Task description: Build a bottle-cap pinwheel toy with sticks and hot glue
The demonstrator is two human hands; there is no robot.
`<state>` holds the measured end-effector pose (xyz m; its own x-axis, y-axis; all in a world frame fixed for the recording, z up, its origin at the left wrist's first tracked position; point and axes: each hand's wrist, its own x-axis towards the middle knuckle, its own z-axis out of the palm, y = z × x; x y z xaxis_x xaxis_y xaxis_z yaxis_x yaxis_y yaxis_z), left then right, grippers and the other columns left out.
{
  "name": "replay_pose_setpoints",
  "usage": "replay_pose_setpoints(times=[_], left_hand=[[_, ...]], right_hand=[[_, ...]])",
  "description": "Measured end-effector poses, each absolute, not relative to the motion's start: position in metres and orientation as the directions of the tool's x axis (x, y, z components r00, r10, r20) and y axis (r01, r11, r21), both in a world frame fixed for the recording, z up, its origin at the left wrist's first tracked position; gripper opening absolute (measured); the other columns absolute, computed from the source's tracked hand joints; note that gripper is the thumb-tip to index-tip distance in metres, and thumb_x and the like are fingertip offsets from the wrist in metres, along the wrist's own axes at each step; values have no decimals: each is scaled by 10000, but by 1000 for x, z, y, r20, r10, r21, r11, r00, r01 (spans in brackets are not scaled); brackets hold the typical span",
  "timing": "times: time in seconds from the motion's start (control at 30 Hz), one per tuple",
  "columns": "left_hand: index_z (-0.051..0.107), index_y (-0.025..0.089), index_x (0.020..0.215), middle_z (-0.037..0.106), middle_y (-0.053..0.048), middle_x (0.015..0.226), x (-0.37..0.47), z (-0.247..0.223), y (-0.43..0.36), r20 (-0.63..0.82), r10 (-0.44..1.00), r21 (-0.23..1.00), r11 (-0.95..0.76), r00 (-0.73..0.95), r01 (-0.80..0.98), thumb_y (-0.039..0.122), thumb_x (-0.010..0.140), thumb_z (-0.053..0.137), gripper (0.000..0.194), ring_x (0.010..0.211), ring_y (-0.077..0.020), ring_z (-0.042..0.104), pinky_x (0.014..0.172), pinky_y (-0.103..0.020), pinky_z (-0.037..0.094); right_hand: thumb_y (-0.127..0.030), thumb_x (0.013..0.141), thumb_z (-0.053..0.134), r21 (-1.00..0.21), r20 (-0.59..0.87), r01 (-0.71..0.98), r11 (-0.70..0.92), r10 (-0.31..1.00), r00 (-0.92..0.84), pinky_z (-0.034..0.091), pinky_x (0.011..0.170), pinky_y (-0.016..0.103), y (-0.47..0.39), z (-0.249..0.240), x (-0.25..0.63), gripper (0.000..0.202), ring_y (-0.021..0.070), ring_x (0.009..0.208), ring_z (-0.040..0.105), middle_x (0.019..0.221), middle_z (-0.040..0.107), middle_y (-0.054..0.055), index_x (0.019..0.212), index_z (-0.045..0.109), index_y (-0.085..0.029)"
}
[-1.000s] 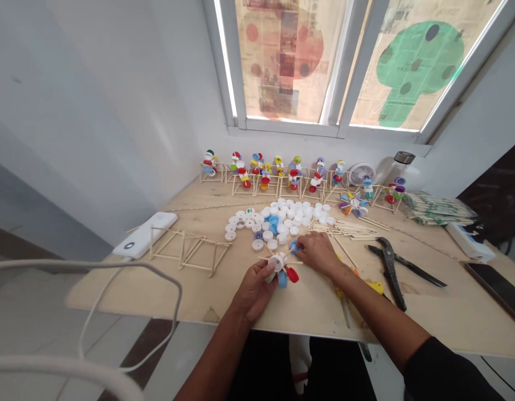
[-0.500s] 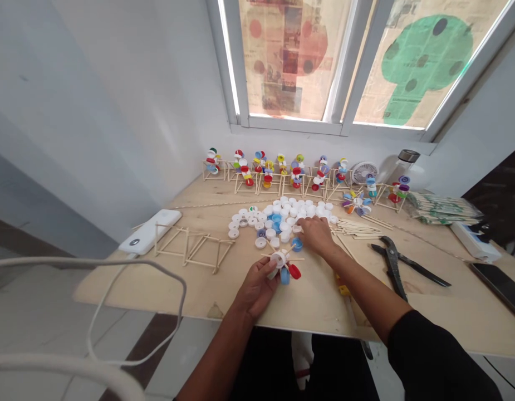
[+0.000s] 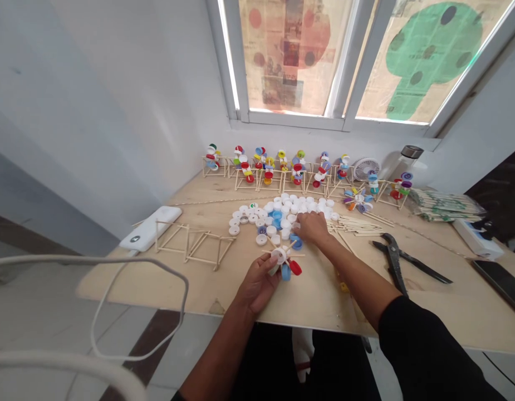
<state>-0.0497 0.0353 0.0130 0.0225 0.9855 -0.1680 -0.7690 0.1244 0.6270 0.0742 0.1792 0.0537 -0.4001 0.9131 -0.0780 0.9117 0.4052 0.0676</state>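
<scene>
My left hand [image 3: 259, 281] grips a small wheel [image 3: 279, 255] near the table's front edge. The wheel has a white cap at its centre, thin wooden sticks fanning out, and a red cap [image 3: 296, 268] and a blue cap [image 3: 286, 272] on its lower sticks. My right hand [image 3: 313, 227] reaches to the near right side of a pile of white caps [image 3: 301, 205], its fingers bent together at a cap; what they hold, if anything, is hidden. Blue caps [image 3: 275, 217] lie among the white ones.
Stick frames with coloured cap wheels [image 3: 269, 172] line the back. Bare stick frames [image 3: 207, 248] and a white power bank [image 3: 151, 228] stand left. Loose sticks [image 3: 359, 224], black pliers [image 3: 393, 259], a phone [image 3: 499, 284] and a power strip [image 3: 476, 236] lie right.
My right hand has shifted slightly at the edge of the cap pile. The left hand keeps its hold on the wheel, and the whole view has moved a little.
</scene>
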Motion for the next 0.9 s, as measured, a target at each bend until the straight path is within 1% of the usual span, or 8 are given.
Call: replay_pose_setpoints(times=[0.13,0.27,0.37,0.47,0.57,0.63,0.73,0.9], left_hand=[[702,110,819,699,-53,814,-49,12,35,-182,983,608,124,14,-784,229,635,797,239,753,-150,645,752,-250,491],[701,109,800,693,-46,797,-49,13,35,-188,982,598,118,4,-793,210,629,799,222,757,-140,639,751,-238,492],[701,110,785,694,-49,781,-48,15,34,-187,982,609,112,-5,-785,210,632,797,206,745,-141,641,740,-232,493],[697,109,784,695,-50,796,-48,17,33,-201,980,614,119,-9,-780,205,622,803,217,756,-141,643,751,-231,496],[693,103,776,693,-48,798,-47,18,32,-210,978,615,119,-16,-779,197,603,815,231,765,-136,643,759,-223,499],[693,103,776,693,-45,797,-47,19,31,-208,978,617,108,-29,-779,194,598,817,235,765,-134,644,742,-214,501],[694,116,782,698,-44,812,-46,20,30,-205,978,620,91,-49,-779,194,598,814,233,771,-143,654,746,-224,508],[696,127,768,704,-41,820,-45,21,28,-207,975,631,74,-76,-772,200,593,818,226,768,-135,652,750,-217,517]], right_hand=[[-365,877,562,-7,-34,919,394,919,-394,401,933,458,178,54,74,297,236,1067,553,1107,622,84,1080,602,-152],[-323,831,553,-130,43,920,370,929,-367,359,901,426,175,64,85,267,275,1041,559,1023,677,118,1018,635,-151],[-328,840,508,-243,90,893,378,926,-367,375,857,361,163,76,102,269,227,965,597,1020,688,76,1029,627,-178],[-330,844,506,-340,126,844,414,910,-395,399,823,301,140,86,122,258,178,911,619,1002,693,37,1032,621,-196],[-325,832,531,-400,155,796,454,890,-429,400,836,285,112,88,139,220,165,907,617,974,695,18,993,632,-214],[-309,815,552,-429,185,760,488,871,-455,387,854,300,93,83,147,180,171,896,612,944,696,12,950,637,-224],[-266,795,568,-390,210,745,542,840,-501,346,888,341,71,70,151,140,192,894,594,925,695,22,914,627,-223],[-234,833,516,-151,161,779,609,792,-589,293,898,383,57,49,141,141,231,905,545,883,686,66,922,617,-191]])
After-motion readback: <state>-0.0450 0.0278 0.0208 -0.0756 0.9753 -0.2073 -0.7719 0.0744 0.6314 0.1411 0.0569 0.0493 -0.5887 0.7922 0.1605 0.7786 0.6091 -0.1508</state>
